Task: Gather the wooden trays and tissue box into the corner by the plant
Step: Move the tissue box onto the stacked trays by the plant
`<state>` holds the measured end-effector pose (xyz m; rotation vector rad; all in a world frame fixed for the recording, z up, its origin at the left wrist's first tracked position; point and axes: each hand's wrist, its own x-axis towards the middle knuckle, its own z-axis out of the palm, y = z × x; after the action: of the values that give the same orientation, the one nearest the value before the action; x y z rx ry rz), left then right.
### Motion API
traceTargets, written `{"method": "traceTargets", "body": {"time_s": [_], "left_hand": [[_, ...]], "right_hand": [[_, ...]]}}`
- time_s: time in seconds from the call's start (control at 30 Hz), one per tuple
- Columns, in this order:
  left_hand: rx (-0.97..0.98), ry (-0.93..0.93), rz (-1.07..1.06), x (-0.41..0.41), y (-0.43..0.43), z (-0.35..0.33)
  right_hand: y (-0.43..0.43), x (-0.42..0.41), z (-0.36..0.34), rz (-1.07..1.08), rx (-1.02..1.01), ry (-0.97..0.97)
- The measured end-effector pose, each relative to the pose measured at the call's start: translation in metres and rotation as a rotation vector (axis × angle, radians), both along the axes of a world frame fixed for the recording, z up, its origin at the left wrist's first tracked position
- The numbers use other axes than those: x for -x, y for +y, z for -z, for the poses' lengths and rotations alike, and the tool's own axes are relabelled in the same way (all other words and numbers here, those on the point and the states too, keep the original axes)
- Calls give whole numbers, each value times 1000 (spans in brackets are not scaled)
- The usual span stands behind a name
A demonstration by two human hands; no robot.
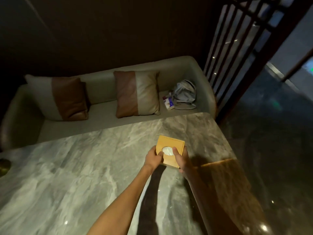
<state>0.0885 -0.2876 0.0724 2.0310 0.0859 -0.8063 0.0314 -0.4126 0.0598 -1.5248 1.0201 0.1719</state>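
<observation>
A square wooden tissue box (171,145) with a white tissue showing in its top opening rests on the grey marble table (76,175), toward the table's far right. My left hand (153,157) grips the box's left side, thumb on the lid. My right hand (181,158) grips its right side, thumb beside the tissue. No wooden tray is in view. A dark green shape (4,166) at the table's far left edge may be the plant; too little of it shows to tell.
Behind the table runs a grey sofa (101,122) with two brown-and-cream cushions (137,94) and a grey bag (185,94) with small items at its right end. A dark slatted screen (240,48) and glossy dark floor (271,133) lie to the right.
</observation>
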Motion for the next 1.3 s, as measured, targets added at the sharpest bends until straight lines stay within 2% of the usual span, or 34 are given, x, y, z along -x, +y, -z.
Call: {"method": "traceTargets", "body": {"time_s": [0.07,0.17,0.33,0.43,0.6,0.7,0.8,0.9,1.1,1.3], "left_hand": [[40,-54,-85,-3,27,-24],[91,-141,-302,-6,104,-69],[-22,-309,-517,20,262,-108],[-83,-376,-665,55,359,-110],[-140,-272,-1029,135,515,-88],[-105,-212,-1182,183,598,-63],[-73,-177,-1314,223,676,-39],[-37,-72,-1405,245,742,-16],[-111,65,-1469,273,828,32],[-89,212,-1496,277,831,47]], "right_hand": [[21,-13,-15,-119,54,8],[89,-39,-53,-306,69,-84],[248,-59,-104,-608,-24,-193],[354,-56,-113,-833,39,-303],[531,-13,-99,-1178,13,-315],[627,22,-74,-1321,-23,-269],[716,54,-54,-1452,23,-234],[792,71,-33,-1546,14,-194],[895,92,14,-1643,73,-64],[906,94,29,-1666,175,68]]}}
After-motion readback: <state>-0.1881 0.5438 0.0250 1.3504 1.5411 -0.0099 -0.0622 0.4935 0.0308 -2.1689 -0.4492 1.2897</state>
